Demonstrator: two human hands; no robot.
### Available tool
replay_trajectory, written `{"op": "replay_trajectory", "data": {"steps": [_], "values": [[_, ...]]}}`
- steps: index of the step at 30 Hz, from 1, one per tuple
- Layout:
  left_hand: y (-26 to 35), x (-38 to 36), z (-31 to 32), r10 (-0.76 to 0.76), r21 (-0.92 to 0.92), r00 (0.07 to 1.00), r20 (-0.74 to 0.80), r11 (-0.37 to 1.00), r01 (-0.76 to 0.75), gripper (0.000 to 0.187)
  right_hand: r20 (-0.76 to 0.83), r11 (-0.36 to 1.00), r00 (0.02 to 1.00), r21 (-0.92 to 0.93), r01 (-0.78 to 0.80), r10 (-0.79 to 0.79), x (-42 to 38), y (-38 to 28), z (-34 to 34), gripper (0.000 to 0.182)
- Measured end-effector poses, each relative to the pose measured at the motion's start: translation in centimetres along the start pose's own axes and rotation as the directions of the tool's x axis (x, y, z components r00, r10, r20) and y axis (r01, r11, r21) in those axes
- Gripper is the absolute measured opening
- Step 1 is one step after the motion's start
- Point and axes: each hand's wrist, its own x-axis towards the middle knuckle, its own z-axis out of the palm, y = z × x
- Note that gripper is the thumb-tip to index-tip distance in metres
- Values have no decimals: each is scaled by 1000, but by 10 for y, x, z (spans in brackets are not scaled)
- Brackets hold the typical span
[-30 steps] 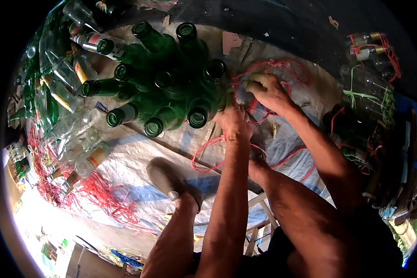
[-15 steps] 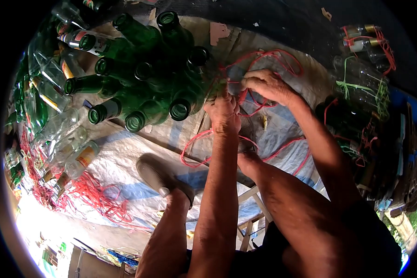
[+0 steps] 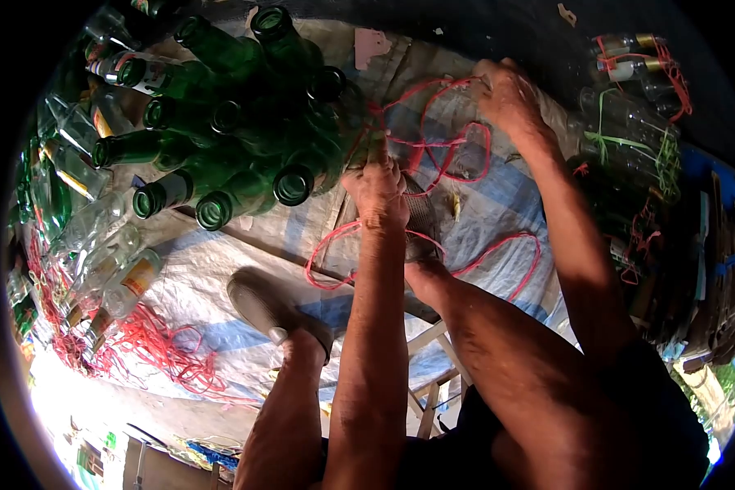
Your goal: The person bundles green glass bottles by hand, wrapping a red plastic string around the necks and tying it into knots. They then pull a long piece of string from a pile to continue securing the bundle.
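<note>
Upright cluster of green glass bottles (image 3: 253, 155) on the sheet: likely heavy, slick, breakable, best held low around the bodies. Left hand (image 3: 377, 194) curled close beside the cluster, its exact grip hidden; right hand (image 3: 510, 102), well apart, beyond it to the right, pinches thin red plastic cord (image 3: 433, 144). Cord looks light, limp, snag-prone, best taken near the cluster.

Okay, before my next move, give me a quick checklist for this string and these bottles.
1. Left hand at the green bottles: ok.
2. Right hand on the red string: ok.
3. Green bottles upright, grouped closely: ok, though the outer ones lean outward.
4. String free of loose loops: not ok.
5. String clear of the right shoe: not ok, it crosses it.
6. String tight around the bottles: cannot tell.
</note>
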Motion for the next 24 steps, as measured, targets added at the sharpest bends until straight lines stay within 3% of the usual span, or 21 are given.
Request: {"op": "replay_trajectory", "data": {"steps": [1,3,4,5,6,8,15,19,24], "values": [[0,0,0,1,11,1000,-6,1000,-1,18,34,993,999,118,12,-16,-1,-12,-5,11],[0,2,0,15,10,1000,1,1000,-15,14,351,827,935,539,-159,-49,1,-46,-14,19],[-1,2,0,20,12,1000,2,1000,-20,13,264,725,946,687,-46,-190,0,-53,6,22],[-2,2,0,24,27,1000,-10,999,-24,12,332,632,914,766,-117,-234,0,-69,7,21],[-3,3,0,30,41,999,-22,999,-29,12,275,618,893,786,4,-356,3,-79,15,22],[-4,3,0,42,55,999,-24,998,-40,12,357,681,849,732,4,-389,3,-100,14,26],[-3,-4,0,48,45,999,18,998,-49,14,506,605,783,766,-217,-361,10,-108,15,29],[-2,-6,3,46,3,999,-5,999,-46,24,499,627,755,764,-153,-425,16,-105,16,27],[1,-11,4,28,-36,998,-50,999,-30,20,443,653,783,755,-62,-438,19,-108,15,23]]}}
